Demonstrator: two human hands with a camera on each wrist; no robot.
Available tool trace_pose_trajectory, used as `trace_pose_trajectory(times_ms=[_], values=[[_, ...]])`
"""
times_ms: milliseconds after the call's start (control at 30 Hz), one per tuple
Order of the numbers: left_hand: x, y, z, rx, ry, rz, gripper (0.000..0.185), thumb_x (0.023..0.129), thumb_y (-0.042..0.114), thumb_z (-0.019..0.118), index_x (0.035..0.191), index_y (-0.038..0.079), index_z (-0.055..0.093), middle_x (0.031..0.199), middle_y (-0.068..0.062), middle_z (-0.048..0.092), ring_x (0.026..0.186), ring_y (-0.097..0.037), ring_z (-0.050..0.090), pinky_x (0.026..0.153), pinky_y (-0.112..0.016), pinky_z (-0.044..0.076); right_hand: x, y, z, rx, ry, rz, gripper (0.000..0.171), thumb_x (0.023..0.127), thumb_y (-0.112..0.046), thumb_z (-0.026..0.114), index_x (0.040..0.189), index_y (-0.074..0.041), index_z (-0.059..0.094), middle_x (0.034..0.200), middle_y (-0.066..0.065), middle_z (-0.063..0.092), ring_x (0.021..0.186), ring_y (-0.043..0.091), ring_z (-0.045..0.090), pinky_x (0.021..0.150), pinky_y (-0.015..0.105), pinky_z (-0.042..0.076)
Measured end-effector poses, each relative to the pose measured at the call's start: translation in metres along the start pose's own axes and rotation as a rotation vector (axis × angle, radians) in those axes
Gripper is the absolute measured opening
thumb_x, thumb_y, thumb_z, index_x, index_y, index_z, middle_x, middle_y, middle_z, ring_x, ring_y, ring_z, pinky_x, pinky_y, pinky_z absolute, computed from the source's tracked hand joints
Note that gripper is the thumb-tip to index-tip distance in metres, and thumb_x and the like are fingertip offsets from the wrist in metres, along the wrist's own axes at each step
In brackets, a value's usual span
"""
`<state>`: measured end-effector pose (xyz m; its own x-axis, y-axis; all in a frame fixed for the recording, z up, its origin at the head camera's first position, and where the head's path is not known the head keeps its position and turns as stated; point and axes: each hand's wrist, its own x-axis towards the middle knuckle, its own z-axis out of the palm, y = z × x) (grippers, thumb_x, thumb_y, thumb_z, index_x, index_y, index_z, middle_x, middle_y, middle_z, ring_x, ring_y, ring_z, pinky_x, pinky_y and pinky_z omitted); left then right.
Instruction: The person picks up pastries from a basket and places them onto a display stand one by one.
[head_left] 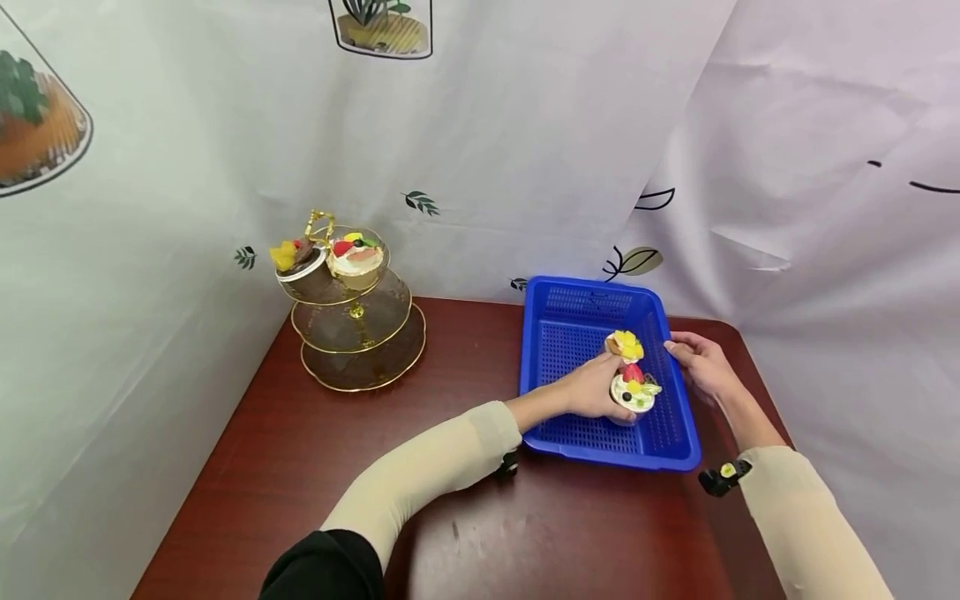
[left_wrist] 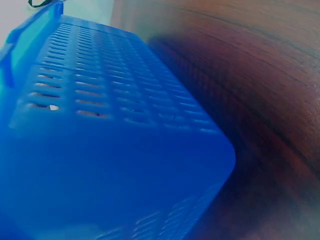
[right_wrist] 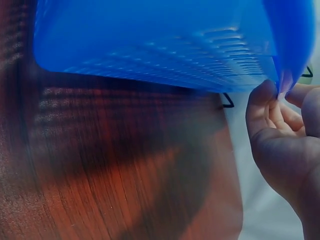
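In the head view, a blue plastic basket (head_left: 600, 455) holds two cupcakes. My left hand (head_left: 588, 388) reaches over its near left side and grips the nearer cupcake (head_left: 637, 392), which has white cream, a strawberry and fruit pieces on top. Just behind it sits a cupcake with yellow fruit (head_left: 627, 344), partly covered by my left fingers. On the right side, my right hand (head_left: 703, 363) pinches the basket's rim between thumb and fingers, as the right wrist view also shows. The left wrist view has only the basket's outer wall (left_wrist: 120, 150) and the tabletop; the left hand is out of it.
At the back left of the reddish-brown table (head_left: 600, 533) stands a three-tier gold-rimmed stand (head_left: 360, 367). Its top tier bears a fruit-topped cream cupcake (head_left: 357, 260) and a tilted chocolate-coloured one (head_left: 300, 265). A printed white cloth (head_left: 510, 150) hangs behind.
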<state>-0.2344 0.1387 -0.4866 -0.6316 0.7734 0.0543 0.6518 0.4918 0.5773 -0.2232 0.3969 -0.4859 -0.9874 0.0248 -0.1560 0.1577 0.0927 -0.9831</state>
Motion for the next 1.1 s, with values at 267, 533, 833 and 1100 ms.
trace_pose_trajectory(times_ms=[267,533,833,1100], values=[[-0.015,0.012,-0.021,0.002,-0.029,0.05,0.076,0.083,0.054,0.087,0.138,0.012,0.055,0.123,0.004,0.058,0.11,-0.004,0.054,0.093,-0.013,0.042,-0.002,0.001,0.001,-0.009,0.012,-0.008,0.045,0.108,-0.019,0.062,0.14,0.01,0.047,0.093,-0.008,0.075,0.08,0.008,0.072,0.068,0.025,0.061],[-0.039,0.025,-0.05,-0.088,0.013,0.092,0.075,0.086,0.055,0.085,0.139,0.014,0.052,0.124,0.007,0.055,0.111,-0.004,0.052,0.093,-0.012,0.041,-0.001,-0.003,0.001,-0.003,-0.006,-0.035,0.047,0.109,-0.018,0.061,0.141,0.012,0.046,0.096,-0.008,0.075,0.082,0.008,0.072,0.071,0.026,0.062],[-0.065,0.028,-0.078,-0.15,0.068,0.125,0.077,0.083,0.054,0.088,0.139,0.014,0.053,0.126,0.007,0.056,0.111,-0.002,0.053,0.095,-0.012,0.044,0.002,-0.005,0.001,-0.026,0.015,-0.028,0.047,0.109,-0.021,0.061,0.141,0.01,0.047,0.095,-0.009,0.073,0.081,0.007,0.071,0.069,0.026,0.062],[-0.089,0.02,-0.104,-0.159,0.138,0.101,0.075,0.084,0.05,0.088,0.14,0.013,0.054,0.127,0.005,0.058,0.115,-0.005,0.055,0.099,-0.02,0.049,-0.002,0.0,0.0,0.015,0.008,-0.005,0.05,0.109,-0.022,0.061,0.144,0.011,0.043,0.096,-0.008,0.073,0.081,0.008,0.071,0.068,0.026,0.062]])
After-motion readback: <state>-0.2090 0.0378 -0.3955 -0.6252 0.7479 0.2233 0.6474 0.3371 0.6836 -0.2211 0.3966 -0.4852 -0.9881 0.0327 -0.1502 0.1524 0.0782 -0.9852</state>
